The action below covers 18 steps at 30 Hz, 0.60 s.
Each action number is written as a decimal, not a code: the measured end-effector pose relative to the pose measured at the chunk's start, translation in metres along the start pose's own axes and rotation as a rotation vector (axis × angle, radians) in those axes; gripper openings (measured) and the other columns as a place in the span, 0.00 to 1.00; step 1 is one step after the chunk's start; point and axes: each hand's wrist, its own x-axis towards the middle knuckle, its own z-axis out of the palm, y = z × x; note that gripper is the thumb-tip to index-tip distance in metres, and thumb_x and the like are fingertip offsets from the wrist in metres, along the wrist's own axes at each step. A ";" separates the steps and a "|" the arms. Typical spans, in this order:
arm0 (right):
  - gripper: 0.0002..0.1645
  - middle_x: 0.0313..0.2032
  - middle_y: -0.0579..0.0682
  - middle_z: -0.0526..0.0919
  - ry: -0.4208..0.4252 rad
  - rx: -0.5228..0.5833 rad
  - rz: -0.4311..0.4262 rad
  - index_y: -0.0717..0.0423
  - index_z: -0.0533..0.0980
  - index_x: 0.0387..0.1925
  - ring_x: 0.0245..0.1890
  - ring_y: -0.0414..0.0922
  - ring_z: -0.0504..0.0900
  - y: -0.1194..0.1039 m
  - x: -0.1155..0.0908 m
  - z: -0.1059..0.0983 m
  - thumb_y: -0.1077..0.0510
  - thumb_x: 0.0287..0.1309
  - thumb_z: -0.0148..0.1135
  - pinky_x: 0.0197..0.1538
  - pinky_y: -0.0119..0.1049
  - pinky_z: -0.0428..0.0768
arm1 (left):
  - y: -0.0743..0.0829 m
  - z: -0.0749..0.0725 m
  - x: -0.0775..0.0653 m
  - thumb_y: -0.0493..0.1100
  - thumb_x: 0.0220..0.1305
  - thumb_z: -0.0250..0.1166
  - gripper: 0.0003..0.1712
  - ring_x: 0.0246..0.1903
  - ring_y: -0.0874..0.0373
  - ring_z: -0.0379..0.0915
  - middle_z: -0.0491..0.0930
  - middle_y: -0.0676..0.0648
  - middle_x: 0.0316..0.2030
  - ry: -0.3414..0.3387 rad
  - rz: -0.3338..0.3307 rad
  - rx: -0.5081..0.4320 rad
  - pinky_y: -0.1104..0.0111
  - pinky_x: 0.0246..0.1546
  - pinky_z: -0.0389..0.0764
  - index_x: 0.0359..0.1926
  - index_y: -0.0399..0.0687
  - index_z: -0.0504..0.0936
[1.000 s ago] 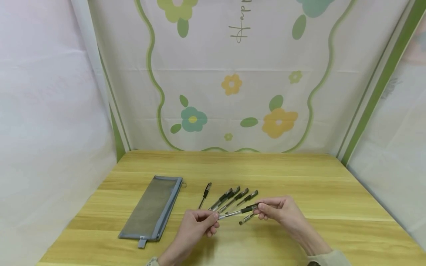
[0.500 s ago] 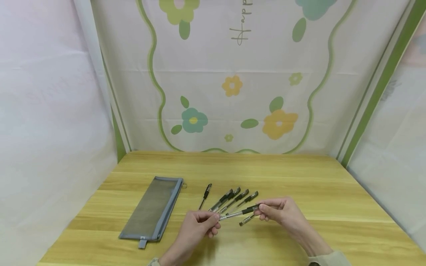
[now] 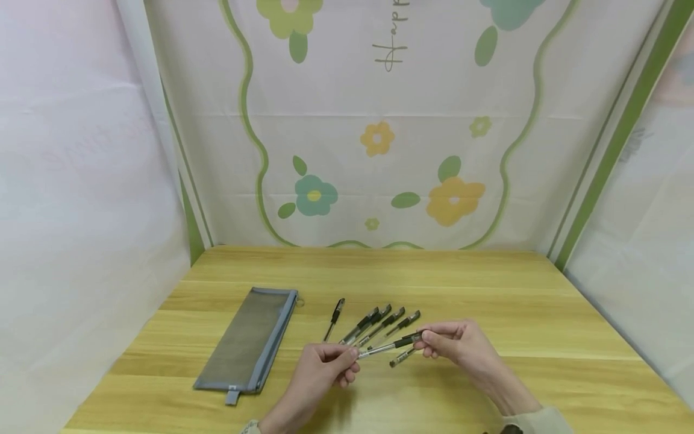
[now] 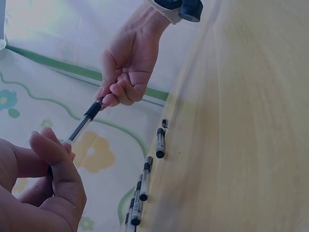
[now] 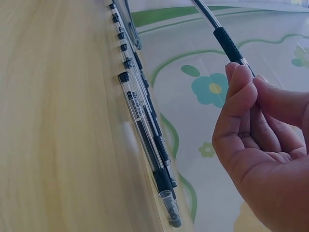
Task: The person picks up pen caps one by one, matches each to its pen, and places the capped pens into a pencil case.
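Between my two hands a clear pen with a black rubber grip (image 3: 403, 342) is held up over the table, slanting slightly up to the right. My left hand (image 3: 324, 367) pinches its rear end between thumb and fingers. My right hand (image 3: 455, 345) pinches the capped end, which its fingertips partly cover; the right wrist view shows the black grip (image 5: 227, 44) just beyond the fingertips. Below and behind it several similar pens (image 3: 382, 325) lie side by side, tips away. One more pen (image 3: 401, 358) lies partly hidden under the held pen and right hand.
A grey mesh zip pencil case (image 3: 246, 340) lies flat on the wooden table (image 3: 488, 277) to the left, its tab toward the front. A single pen (image 3: 335, 316) lies between the case and the row. Flower-printed cloth (image 3: 379, 90) hangs behind and at both sides.
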 end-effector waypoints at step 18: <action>0.14 0.41 0.68 0.83 -0.308 -0.380 -0.004 0.61 0.82 0.49 0.38 0.60 0.82 -0.025 0.034 -0.067 0.58 0.65 0.63 0.46 0.55 0.81 | -0.011 0.022 0.013 0.34 0.67 0.63 0.14 0.33 0.55 0.82 0.82 0.32 0.38 -0.155 -0.045 -0.091 0.71 0.35 0.83 0.49 0.27 0.81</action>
